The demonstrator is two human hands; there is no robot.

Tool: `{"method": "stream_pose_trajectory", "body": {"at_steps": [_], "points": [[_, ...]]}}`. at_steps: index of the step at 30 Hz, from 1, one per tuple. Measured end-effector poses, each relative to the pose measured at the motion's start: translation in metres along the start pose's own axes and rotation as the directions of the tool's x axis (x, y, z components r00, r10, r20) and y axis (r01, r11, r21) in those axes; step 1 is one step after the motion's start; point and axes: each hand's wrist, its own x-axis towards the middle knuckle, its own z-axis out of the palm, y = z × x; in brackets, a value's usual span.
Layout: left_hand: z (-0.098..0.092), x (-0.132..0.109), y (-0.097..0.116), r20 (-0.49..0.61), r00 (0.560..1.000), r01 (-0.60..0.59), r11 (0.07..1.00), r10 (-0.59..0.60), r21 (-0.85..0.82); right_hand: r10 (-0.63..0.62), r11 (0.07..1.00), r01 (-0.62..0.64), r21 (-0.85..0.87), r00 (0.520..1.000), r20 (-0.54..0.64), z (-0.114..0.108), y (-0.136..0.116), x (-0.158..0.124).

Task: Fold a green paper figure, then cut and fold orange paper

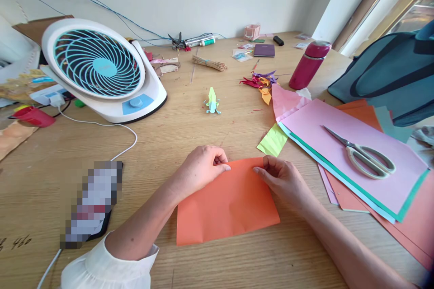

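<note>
An orange sheet of paper (227, 207) lies on the wooden table in front of me, its near edge bowed slightly up. My left hand (205, 167) pinches its far edge near the middle, thumb on top and fingers curled. At the far right corner my right hand (281, 176) grips the same sheet between thumb and fingers. Beyond my hands stands a small folded paper figure (212, 101) in yellow-green and light blue. A crumpled yellow-green piece of paper (273, 140) rests just past my right hand.
Scissors (368, 158) lie on stacked coloured paper (318, 122) at right, near a magenta bottle (309, 65) and a blue-grey bag (379, 67). A white fan (101, 67) and a phone (93, 203) with a white cable occupy the left. Colourful folded scraps (262, 82) sit farther back.
</note>
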Motion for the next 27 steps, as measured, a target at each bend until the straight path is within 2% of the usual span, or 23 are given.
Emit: {"method": "stream_pose_trajectory", "body": {"at_steps": [6,9,14,19,22,25,27], "points": [[0.001,0.0,-0.001,0.034,0.999,-0.006,1.0,0.006,0.006,-0.024,0.998,0.024,-0.065,1.0,-0.006,-0.001,-0.002,-0.001],[0.007,0.003,-0.005,0.088,0.996,-0.026,0.999,0.024,0.021,-0.068,0.976,0.062,-0.211,0.997,-0.026,0.0,-0.001,0.0],[0.025,0.008,-0.015,0.029,0.994,-0.106,0.983,0.103,0.15,-0.26,0.808,0.186,-0.559,0.964,-0.056,0.003,0.008,0.004],[0.036,0.004,-0.017,-0.061,0.984,-0.144,0.948,0.167,0.284,-0.34,0.708,0.23,-0.667,0.94,-0.037,0.002,0.015,0.003],[0.041,0.0,-0.015,-0.106,0.969,-0.182,0.93,0.225,0.319,-0.413,0.667,0.306,-0.679,0.911,0.005,0.001,0.012,0.002],[0.047,-0.004,-0.014,-0.05,0.945,-0.292,0.903,0.323,0.316,-0.505,0.589,0.458,-0.666,0.852,0.139,0.001,0.008,0.001],[0.051,-0.008,-0.013,-0.016,0.932,-0.333,0.871,0.363,0.36,-0.521,0.556,0.525,-0.644,0.824,0.222,0.001,0.007,0.001]]}}
